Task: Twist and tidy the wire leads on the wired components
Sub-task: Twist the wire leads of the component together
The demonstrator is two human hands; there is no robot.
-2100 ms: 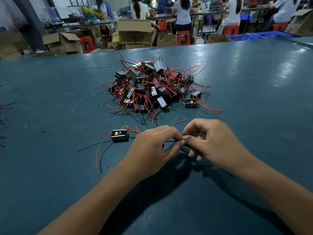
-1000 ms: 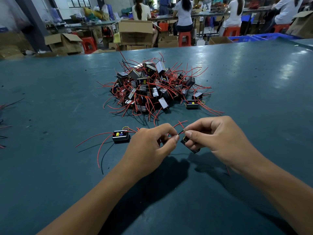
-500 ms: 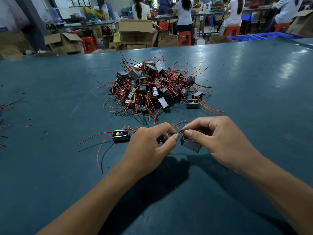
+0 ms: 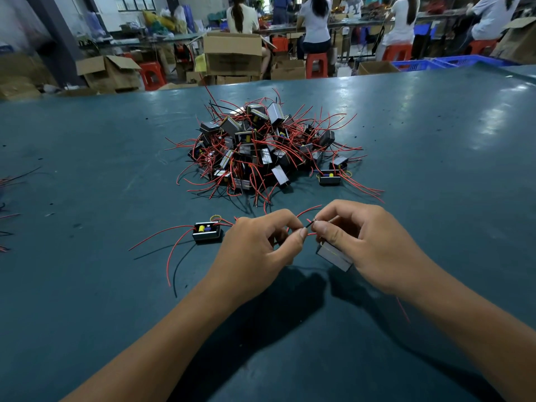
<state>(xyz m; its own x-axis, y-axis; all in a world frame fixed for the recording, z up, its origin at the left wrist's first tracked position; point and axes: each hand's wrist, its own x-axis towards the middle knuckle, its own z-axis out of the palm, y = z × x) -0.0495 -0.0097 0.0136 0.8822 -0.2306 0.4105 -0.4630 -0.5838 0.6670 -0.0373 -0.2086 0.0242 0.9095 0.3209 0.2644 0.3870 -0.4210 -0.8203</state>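
A person's two bare forearms reach in from the bottom of the frame across a dark teal worktop (image 4: 435, 169), the hands meeting just below centre. The left hand (image 4: 255, 250) has its fingers curled, thumb and forefinger pinching the wire leads (image 4: 309, 224) near their tips. The right hand (image 4: 368, 245) faces it, knuckles up, its thumb and forefinger closed on the same red and black leads where the ends cross, while its lower fingers curl round a small grey wired component (image 4: 333, 255) tilted beneath the palm, above the worktop. A thin red wire (image 4: 403, 310) trails out under the right wrist.

Just left of the left hand, a second component (image 4: 206, 231) lies flat on the worktop, open face up, its red and black leads fanning out toward the lower left. Above the hands, at the centre of the frame, sits a heaped pile of components (image 4: 261, 152) tangled in red wire. Along the top edge, seated workers (image 4: 314, 21) with their backs turned, cardboard boxes (image 4: 233, 52) and red stools (image 4: 316, 63) fill the background.
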